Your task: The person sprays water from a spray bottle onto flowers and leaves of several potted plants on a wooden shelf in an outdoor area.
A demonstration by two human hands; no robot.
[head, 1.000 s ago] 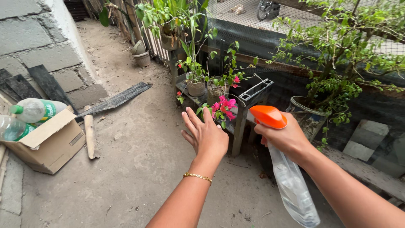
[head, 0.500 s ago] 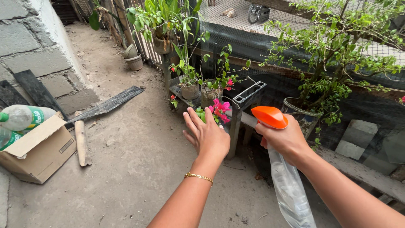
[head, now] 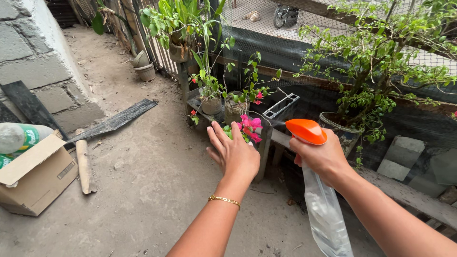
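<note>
Head view | right hand (head: pixel 320 157) grips spray bottle (head: pixel 323 204) | cardboard box (head: pixel 35 176) far left

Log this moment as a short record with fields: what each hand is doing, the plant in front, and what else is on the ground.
setting: dirt yard beside a block wall and mesh fence
left hand: open, fingers spread, reaching toward the pink flowers, holding nothing
right hand: gripping the neck of a spray bottle
spray bottle: clear body, orange head, nozzle facing the flowers
wrist: gold bracelet on the left arm
nearby plants: small pots on a low stand, leafy shrub in a bucket
ground left: cardboard box with plastic bottles, dark plank
</note>
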